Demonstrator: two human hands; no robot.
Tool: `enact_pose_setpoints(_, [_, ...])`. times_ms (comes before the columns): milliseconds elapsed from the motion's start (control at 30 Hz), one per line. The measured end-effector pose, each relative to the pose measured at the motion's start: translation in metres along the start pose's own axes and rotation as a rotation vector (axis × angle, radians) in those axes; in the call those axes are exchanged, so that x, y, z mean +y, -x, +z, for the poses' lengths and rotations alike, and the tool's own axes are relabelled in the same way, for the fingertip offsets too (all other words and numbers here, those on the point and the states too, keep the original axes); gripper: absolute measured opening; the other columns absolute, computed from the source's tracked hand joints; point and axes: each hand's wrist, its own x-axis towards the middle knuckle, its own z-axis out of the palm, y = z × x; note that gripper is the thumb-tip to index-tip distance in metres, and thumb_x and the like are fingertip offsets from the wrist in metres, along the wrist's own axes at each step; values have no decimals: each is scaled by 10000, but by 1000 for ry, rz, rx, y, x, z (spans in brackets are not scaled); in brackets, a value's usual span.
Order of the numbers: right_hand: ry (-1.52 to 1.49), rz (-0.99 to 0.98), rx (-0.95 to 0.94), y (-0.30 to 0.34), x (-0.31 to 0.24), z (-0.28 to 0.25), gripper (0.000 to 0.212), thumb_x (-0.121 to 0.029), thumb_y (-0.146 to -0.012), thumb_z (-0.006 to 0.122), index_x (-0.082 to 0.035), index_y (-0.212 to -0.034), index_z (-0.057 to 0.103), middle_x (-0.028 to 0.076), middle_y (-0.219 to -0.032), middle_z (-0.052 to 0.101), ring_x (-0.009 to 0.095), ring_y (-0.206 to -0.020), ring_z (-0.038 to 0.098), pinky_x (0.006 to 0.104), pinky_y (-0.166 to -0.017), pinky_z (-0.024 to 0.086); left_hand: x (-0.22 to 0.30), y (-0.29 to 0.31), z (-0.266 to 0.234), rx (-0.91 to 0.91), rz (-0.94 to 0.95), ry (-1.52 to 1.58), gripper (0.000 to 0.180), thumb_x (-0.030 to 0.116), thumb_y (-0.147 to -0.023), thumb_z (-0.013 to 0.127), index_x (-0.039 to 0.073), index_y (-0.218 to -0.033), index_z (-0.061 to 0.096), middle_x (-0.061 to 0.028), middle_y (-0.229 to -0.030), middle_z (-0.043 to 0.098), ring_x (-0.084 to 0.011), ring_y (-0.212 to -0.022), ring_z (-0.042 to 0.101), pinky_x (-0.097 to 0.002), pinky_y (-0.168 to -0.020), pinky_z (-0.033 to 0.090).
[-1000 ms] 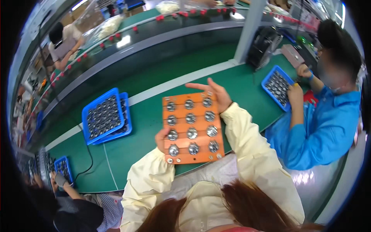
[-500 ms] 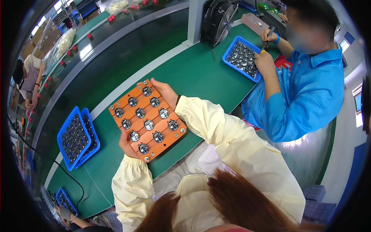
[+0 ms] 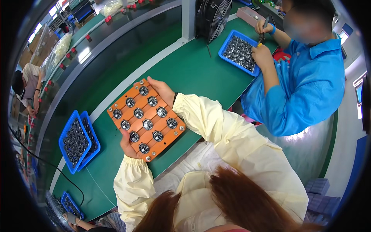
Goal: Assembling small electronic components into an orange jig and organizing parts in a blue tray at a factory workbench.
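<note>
Both my hands grip an orange grooved fixture plate (image 3: 139,125) above the green table. Set in it are several small round silver-and-black parts (image 3: 148,124), arranged in slanting rows, with metal screws near the plate's corners. My left hand (image 3: 128,145) holds the near left edge, thumb on top. Around the far right edge is my right hand (image 3: 163,91), its thumb by the upper corner. The fingers under the plate are hidden. Nearest on the left, two overlapping blue trays (image 3: 62,144) hold many small dark parts.
On the right, a co-worker in a blue jacket (image 3: 297,85) handles a pen-like tool (image 3: 266,24) over a blue tray (image 3: 221,54) of small parts. A black fan (image 3: 210,19) stands by a post. A black cable (image 3: 46,160) crosses the table (image 3: 201,81) at left, near another blue tray (image 3: 81,212).
The view has shifted slightly, so the surroundings sit a little differently in the picture. Both hands keep the same hold on the orange plate, and its parts look unchanged.
</note>
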Motion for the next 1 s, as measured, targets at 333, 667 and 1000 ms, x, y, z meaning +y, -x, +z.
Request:
enact_pose_setpoints(333, [15,-5,7,-8,-3,-5,393,-401,-919,362,-69,-1025,543,83,-1003,592,210,-889,564,341,-818,451,0,-5,8,32,83,-104,623,456,-854,484,57,-1301,313,-151,-1291,411,-329,-1146,443,-490,-956,372])
enact_pose_setpoints(667, [-26,0,-68,0,-5,-2,400,-404,-916,367,-65,-1038,541,87,-1006,592,212,-882,571,344,-811,459,-2,-3,15,87,141,-63,624,514,-880,385,57,-1299,321,-141,-1282,423,-316,-1136,458,-458,-938,394])
enact_pose_setpoints(1000, [-29,-28,-68,-8,-10,-14,429,-419,-893,424,-35,-1057,522,117,-1031,577,237,-914,553,365,-843,444,-5,-14,20,40,81,25,615,494,-875,407,55,-1299,325,-160,-1279,422,-330,-1132,456,-469,-945,384])
